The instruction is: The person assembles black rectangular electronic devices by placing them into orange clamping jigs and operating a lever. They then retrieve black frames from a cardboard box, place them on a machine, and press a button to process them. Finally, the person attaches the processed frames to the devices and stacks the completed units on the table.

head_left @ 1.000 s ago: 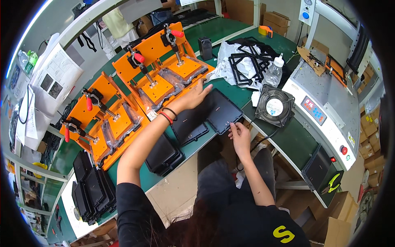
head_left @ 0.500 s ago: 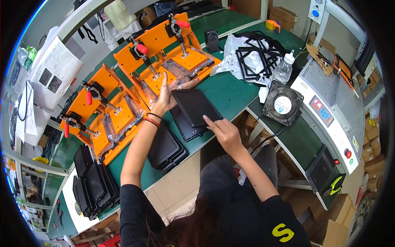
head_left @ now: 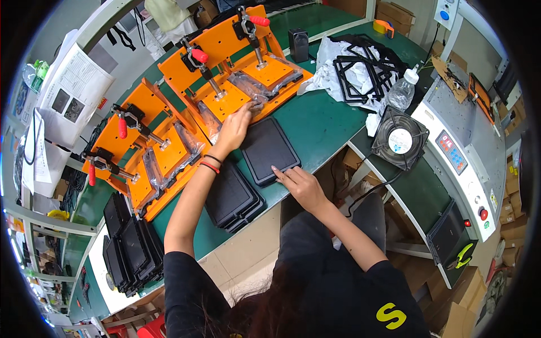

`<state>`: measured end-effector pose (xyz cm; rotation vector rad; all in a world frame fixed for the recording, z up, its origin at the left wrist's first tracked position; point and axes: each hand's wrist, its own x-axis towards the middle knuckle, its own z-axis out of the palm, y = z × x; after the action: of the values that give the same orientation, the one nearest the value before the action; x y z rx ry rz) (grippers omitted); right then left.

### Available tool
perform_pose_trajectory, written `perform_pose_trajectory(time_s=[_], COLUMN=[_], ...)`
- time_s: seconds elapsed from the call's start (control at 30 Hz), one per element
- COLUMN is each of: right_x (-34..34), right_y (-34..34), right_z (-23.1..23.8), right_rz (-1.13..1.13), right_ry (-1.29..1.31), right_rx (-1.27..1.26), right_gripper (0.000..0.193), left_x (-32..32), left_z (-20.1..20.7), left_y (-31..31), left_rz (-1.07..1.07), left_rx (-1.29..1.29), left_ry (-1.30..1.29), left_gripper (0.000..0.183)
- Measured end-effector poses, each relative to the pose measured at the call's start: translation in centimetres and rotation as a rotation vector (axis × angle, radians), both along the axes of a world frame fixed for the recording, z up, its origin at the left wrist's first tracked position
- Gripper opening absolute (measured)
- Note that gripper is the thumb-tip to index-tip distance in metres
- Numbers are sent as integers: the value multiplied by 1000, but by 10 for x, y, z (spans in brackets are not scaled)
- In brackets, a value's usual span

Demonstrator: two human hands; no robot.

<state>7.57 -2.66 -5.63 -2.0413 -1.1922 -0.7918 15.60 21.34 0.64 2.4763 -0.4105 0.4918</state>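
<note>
"What's changed?"

"The black panel (head_left: 271, 147), tilted a moment ago, now lies flat at twelve o'clock from the worker (head_left: 338, 281), so it seems set down."

"And the hands?"

"Left hand (head_left: 234, 132), at its ten o'clock: can't tell whether it grips. Right hand (head_left: 305, 189), at five: index finger out, touching it; pinching, I can't tell."
</note>
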Motion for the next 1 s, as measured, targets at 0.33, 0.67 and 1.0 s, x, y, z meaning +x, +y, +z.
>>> perform_pose_trajectory(time_s=[0.33,0.67,1.0], right_x=[27,76,83], right_y=[-4,21,6], right_z=[23,16,19], right_rz=[-20,213,342], right_ry=[631,1255,1384], right_rx=[540,464,403], right_gripper=[32,72,77], left_x=[-105,-90,-107], left_z=[42,37,37], left_y=[-53,-47,-66], left_rz=[353,291,272], left_rx=[-1117,-1422,-1414], left_ry=[516,868,817], left_gripper=[92,87,87])
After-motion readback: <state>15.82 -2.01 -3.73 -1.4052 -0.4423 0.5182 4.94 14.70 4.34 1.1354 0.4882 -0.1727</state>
